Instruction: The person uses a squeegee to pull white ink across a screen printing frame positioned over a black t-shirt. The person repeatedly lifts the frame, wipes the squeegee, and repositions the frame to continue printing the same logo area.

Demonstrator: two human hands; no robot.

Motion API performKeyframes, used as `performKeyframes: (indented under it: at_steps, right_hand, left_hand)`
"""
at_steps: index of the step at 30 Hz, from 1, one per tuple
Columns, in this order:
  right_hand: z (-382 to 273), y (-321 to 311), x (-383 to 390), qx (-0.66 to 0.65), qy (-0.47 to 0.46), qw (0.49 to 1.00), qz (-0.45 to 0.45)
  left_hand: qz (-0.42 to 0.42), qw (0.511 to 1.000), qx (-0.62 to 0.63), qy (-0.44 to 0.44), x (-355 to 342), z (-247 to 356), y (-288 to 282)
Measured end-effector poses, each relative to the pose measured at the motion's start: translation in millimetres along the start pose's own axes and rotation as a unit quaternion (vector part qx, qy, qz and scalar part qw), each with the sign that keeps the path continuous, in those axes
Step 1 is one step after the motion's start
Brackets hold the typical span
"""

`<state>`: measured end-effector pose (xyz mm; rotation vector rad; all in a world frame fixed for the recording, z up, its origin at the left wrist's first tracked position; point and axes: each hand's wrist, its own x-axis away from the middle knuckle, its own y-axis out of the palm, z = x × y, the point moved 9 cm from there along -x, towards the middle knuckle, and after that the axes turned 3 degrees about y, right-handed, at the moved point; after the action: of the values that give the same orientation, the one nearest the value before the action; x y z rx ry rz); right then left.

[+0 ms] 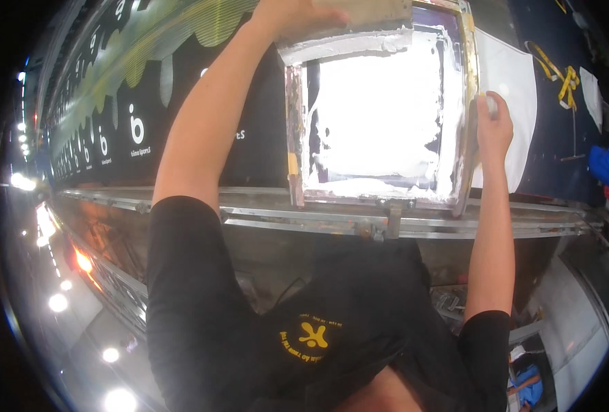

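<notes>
My left hand [311, 17] grips a wide squeegee [359, 41] with white paste along its blade, across the upper part of a screen frame [293, 130]. Bright white paste [373, 120] covers much of the mesh inside, with dark patches at its borders. My right hand [493, 117] is closed at the frame's right side, around what looks like a small pale grip, partly hidden by the fingers. The frame sits over a dark printing table beside a white sheet [507, 151].
Dark printed pieces [146, 117] line the long table leftward. A metal rail [277, 220] runs along the near edge. Yellow straps [565, 79], a white cloth [589, 89] and a blue object [606, 172] are at the right. A person in blue [527, 384] shows at lower right.
</notes>
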<state>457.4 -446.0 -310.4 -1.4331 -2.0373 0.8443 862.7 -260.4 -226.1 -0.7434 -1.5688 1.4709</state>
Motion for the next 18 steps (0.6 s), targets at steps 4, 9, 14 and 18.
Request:
performKeyframes:
  at_steps: [4, 9, 14, 18]
  right_hand:
    - [3, 1, -2, -0.018, -0.02, 1.0, 0.005]
    - [8, 6, -2, -0.01, -0.02, 1.0, 0.02]
    - [1, 6, -5, -0.004, 0.029, 1.0, -0.012]
    - [-7, -4, -1, -0.01, 0.013, 1.0, 0.012]
  left_hand:
    - [-0.041, 0.999, 0.032, -0.006, 25, -7, 38]
    - [-0.082, 0.992, 0.073, -0.056, 93, 10, 49]
    - [0.004, 0.994, 0.084, -0.076, 98, 17, -6]
    - [0.127, 0.991, 0.012, 0.028, 76, 47, -61]
